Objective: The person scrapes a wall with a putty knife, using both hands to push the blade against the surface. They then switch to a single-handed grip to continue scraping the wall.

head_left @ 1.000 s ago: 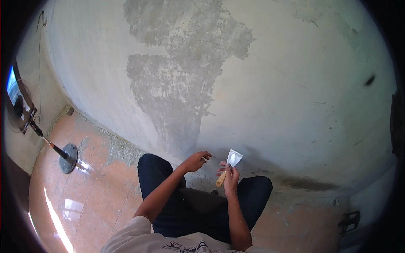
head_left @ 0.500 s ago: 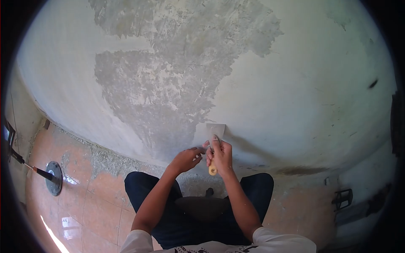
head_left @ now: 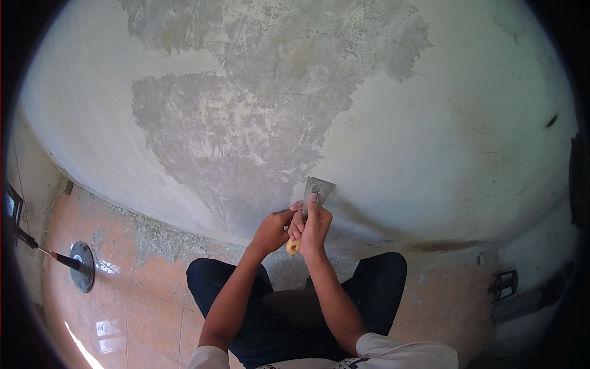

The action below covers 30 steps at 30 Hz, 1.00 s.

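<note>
Scraper before patchy wall; right fingers clamped on it; left fingers alongside, cannot tell whether closed.

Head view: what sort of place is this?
Likely an indoor room, partly stripped: a whitish wall with a large, ragged grey patch, crumbly grey debris along its foot, and glossy orange-brown floor tiles.

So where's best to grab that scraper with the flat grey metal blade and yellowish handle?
Probably by the rounded yellowish handle, coming from the person's side: its end points back that way, while the flat grey metal blade fans out toward the pale, patchy wall. The bare right hand covers the middle.
</note>
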Tool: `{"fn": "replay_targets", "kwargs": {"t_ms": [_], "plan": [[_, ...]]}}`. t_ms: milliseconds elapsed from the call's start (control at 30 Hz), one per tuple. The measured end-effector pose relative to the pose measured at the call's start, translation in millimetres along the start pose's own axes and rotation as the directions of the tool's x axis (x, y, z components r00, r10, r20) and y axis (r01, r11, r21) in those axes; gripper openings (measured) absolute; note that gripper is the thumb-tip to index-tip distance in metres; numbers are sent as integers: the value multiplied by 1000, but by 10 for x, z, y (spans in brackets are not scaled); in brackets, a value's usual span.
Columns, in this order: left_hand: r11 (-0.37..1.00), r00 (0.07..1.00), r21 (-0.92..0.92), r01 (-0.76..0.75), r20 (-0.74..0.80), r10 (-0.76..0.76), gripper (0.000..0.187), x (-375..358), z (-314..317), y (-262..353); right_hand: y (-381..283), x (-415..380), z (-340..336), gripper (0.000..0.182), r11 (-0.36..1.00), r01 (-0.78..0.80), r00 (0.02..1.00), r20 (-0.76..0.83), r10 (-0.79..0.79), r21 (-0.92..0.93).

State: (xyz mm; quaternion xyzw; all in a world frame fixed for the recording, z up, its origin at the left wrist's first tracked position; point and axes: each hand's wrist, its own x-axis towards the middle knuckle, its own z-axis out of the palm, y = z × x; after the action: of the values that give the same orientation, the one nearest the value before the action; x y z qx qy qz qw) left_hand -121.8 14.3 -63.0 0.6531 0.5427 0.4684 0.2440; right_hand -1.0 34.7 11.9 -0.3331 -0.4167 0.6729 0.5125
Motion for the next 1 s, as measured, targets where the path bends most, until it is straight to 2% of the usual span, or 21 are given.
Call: {"fn": "replay_targets", "kwargs": {"t_ms": [100,167,200,267,300,367,400,467,500,567,600,733,800,833,900,1000], "plan": [[1000,1000,3,4,28,-4,31,-34,-31,32,53,8,-28,60,1000,-14,1000,-17,14,20],[974,995,-221,38,-87,-58,25,-27,-77,128,79,-58,-42,60,1000,-5,1000,-10,5,-13],[977,995,-212,29,-85,-48,25,3,-85,122,73,-54,-25,60,999,9,1000,0,-9,-51],[944,983,-330,17,-166,-76,22,9,-53,80,60,15,7,60,1000,22,1000,10,-22,-19],[944,983,-328,19,-166,-78,22,-6,-52,107,47,25,28,60,1000,23,1000,15,-24,5],[814,978,-577,62,-129,-166,29,-42,-57,161,29,-4,77,61,1000,20,1000,0,-20,24],[814,977,-577,65,-128,-168,29,-80,-51,119,13,-19,96,61,999,19,1000,-11,-18,37],[714,998,-697,64,24,-66,50,-190,-36,4,37,-49,69,61,999,37,999,-28,-36,9],[717,998,-695,59,25,-58,50,-216,-30,96,32,-44,63,62,998,58,997,-42,-59,-21],[923,989,-357,-145,-70,128,76,-273,31,374,-29,-18,69,62,999,27,998,-50,-28,-23],[923,990,-362,-130,-92,104,88,-271,100,405,-49,-13,76,61,1000,-17,998,-60,16,-26],[872,981,-481,-95,-195,0,90,-298,296,503,-63,42,112,61,1000,13,999,-46,-14,-12],[850,945,-507,-146,-326,-32,80,-294,339,461,-7,67,143,60,998,53,999,-9,-53,22],[853,945,-500,-149,-326,-26,80,-297,366,409,36,62,137,60,998,57,998,-6,-56,28],[874,919,-445,-194,-395,4,68,-353,431,369,78,12,120,60,998,49,999,-20,-50,-36],[895,907,-401,-197,-420,12,67,-340,422,446,1,-13,100,59,1000,12,1000,-26,-12,-3]]}}
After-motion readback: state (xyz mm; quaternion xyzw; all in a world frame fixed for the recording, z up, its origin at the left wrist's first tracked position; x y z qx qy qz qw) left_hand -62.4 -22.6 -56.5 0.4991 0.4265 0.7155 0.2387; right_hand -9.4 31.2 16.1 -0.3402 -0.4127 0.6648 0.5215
